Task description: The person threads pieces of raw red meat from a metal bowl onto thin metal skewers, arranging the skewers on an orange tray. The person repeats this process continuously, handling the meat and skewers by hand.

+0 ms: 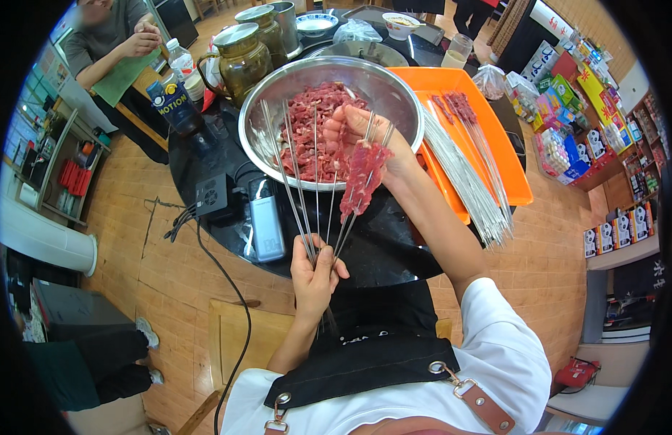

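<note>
My left hand [315, 269] grips the lower part of a fan of thin metal skewers [299, 190], their tips pointing away from me. Red raw meat [363, 176] is threaded on the skewers at the fan's right side; those further left are bare. Over the near right part of a steel bowl [249, 130], my right hand [363, 128] has its fingers curled around a small strip of raw meat [344, 136], partly hidden by the fingers. Cut raw meat [308, 119] is heaped inside the bowl.
Right of the bowl, an orange tray [510, 163] bears bare skewers [461, 179] and several meat-tipped skewers [461, 109]. A power bank [267, 228] and a black box with cables [213, 194] lie near the table's edge. Glass jugs [243, 62] stand behind. A person [113, 49] is at far left.
</note>
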{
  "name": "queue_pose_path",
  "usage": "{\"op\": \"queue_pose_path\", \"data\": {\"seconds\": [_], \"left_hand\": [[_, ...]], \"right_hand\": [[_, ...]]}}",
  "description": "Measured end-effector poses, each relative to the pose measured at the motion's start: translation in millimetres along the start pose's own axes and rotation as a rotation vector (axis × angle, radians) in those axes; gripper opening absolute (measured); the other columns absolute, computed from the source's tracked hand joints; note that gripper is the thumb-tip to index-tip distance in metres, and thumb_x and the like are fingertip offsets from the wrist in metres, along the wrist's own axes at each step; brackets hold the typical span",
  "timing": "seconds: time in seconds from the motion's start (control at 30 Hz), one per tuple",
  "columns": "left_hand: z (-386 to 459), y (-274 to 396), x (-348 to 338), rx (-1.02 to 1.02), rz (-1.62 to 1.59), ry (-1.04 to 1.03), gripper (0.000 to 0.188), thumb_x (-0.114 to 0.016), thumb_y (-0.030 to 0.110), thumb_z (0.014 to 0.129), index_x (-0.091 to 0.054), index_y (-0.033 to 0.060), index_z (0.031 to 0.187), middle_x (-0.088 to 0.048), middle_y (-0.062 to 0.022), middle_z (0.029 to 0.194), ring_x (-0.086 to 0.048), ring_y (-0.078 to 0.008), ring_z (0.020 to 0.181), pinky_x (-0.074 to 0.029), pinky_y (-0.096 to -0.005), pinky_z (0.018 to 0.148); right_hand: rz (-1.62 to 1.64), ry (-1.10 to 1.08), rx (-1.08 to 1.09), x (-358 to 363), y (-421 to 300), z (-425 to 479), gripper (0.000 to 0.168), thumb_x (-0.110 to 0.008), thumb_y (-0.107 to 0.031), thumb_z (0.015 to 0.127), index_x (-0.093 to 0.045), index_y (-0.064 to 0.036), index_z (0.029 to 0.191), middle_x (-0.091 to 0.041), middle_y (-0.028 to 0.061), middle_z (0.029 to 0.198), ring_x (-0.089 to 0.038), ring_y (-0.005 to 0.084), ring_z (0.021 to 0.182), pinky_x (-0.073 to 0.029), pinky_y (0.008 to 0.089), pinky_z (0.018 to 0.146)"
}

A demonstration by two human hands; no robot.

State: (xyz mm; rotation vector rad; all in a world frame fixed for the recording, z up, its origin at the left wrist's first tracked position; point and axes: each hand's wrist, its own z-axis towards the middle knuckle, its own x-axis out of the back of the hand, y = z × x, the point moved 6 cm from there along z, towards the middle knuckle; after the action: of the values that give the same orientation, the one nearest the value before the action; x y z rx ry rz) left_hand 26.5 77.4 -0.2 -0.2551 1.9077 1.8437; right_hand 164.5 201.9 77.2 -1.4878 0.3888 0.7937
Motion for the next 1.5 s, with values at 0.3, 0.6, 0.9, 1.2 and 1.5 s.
{"op": "queue_pose_path", "data": {"seconds": [0.3, 0.6, 0.9, 1.2, 1.5], "left_hand": [[4, 0, -12, -0.015, 0.001, -0.01, 0.007, -0.041, 0.005, 0.088, -0.034, 0.0069, 0.089, -0.04, 0.0001, 0.063, -0.051, -0.0076, 0.048, -0.026, -0.0145, 0.033], [17, 20, -17, -0.079, 0.033, -0.005, 0.006, -0.039, 0.008, 0.09, -0.034, 0.0067, 0.089, -0.047, -0.0047, 0.06, -0.042, -0.0045, 0.041, -0.024, -0.0141, 0.033], [27, 28, -27, -0.169, 0.035, 0.035, 0.01, -0.038, 0.016, 0.092, -0.037, 0.0064, 0.089, -0.053, -0.0093, 0.06, -0.033, -0.0036, 0.037, -0.024, -0.0143, 0.035], [20, 8, -61, -0.108, 0.043, -0.084, 0.014, -0.035, 0.018, 0.093, -0.035, 0.0051, 0.095, -0.058, -0.0141, 0.078, -0.052, -0.0095, 0.051, -0.038, -0.0164, 0.044], [-1, 4, -52, -0.029, 0.042, -0.129, 0.012, -0.029, 0.018, 0.094, -0.033, 0.0073, 0.092, -0.059, -0.0156, 0.07, -0.044, -0.0068, 0.038, -0.031, -0.0136, 0.036]], "right_hand": [[0.139, -0.1, 0.029, -1, 11, -6, 0.017, -0.057, -0.019, 0.082, -0.055, -0.004, 0.091, -0.058, 0.0059, 0.084, -0.057, 0.017, 0.083, -0.048, 0.0288, 0.077], [-0.222, -0.117, -0.227, -25, 14, -29, 0.027, -0.052, -0.019, 0.085, -0.056, 0.001, 0.102, -0.061, 0.0118, 0.095, -0.059, 0.0195, 0.087, -0.047, 0.0305, 0.079], [-0.497, -0.079, -0.167, -22, 19, -57, 0.028, -0.051, -0.021, 0.086, -0.057, 0.001, 0.101, -0.061, 0.0087, 0.091, -0.059, 0.0139, 0.081, -0.046, 0.0246, 0.071], [-0.695, 0.024, -0.019, -6, 8, -94, 0.019, -0.049, -0.016, 0.086, -0.057, 0.001, 0.084, -0.053, 0.0013, 0.066, -0.048, 0.0055, 0.053, -0.037, 0.0191, 0.047], [-1.975, 0.446, -0.329, 139, -194, -90, 0.028, -0.054, -0.029, 0.079, -0.063, -0.003, 0.078, -0.059, 0.0089, 0.068, -0.055, 0.0159, 0.062, -0.043, 0.0301, 0.059]]}}
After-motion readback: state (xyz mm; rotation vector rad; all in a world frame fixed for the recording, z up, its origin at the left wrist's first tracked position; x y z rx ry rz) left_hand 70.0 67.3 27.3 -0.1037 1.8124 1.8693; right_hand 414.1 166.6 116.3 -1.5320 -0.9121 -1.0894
